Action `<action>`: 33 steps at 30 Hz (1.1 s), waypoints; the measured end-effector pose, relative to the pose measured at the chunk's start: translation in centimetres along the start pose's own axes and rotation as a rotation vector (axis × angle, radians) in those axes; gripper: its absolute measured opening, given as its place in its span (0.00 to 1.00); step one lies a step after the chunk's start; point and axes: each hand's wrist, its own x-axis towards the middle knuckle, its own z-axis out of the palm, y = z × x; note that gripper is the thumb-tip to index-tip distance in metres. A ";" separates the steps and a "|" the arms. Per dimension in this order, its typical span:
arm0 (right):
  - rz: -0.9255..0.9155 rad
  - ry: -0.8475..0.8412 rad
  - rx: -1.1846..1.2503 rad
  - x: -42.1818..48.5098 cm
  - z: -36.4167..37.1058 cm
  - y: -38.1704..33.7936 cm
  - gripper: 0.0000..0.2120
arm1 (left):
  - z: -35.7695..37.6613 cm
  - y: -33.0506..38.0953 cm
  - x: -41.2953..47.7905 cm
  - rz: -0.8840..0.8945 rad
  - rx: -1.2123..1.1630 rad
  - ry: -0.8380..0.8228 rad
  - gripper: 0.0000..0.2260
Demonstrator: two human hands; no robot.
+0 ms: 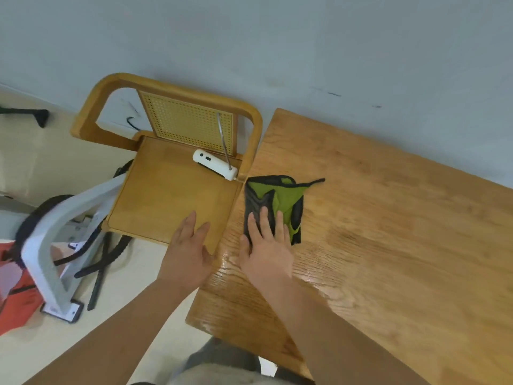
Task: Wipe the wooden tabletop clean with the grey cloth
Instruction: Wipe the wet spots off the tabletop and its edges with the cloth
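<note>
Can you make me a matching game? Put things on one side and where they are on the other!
Things:
1. cloth
2. gadget
3. right hand

Places:
A. on the chair seat
B. flat on the cloth
C. on the table

Pairs: 1-C, 2-A, 3-B

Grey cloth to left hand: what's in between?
Head view: between the left hand and grey cloth lie only the edge of the chair seat and bare tabletop.
</note>
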 end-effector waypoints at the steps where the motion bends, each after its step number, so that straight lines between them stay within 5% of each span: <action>1: -0.056 -0.025 -0.020 -1.2 0.7 -0.1 0.29 | 0.0 -0.2 -0.7 -0.007 0.000 0.016 0.25; 11: -0.417 -0.179 -0.200 -14.8 7.9 4.8 0.29 | 4.3 2.0 -8.9 -0.075 -0.037 0.072 0.27; 19: -0.094 -0.038 -0.115 -23.5 7.3 18.9 0.28 | 10.8 11.3 -13.6 0.186 0.087 -0.078 0.31; 26: 0.538 0.121 0.097 -26.1 7.7 21.1 0.29 | 13.8 14.4 -17.6 0.400 0.174 -0.164 0.32; 29: 0.519 0.100 0.197 -25.1 8.6 16.9 0.31 | 13.8 12.8 -18.7 0.422 0.185 -0.116 0.31; 33: 0.197 -0.026 0.215 -25.1 9.4 12.1 0.32 | 13.4 11.2 -19.7 0.398 0.192 -0.100 0.30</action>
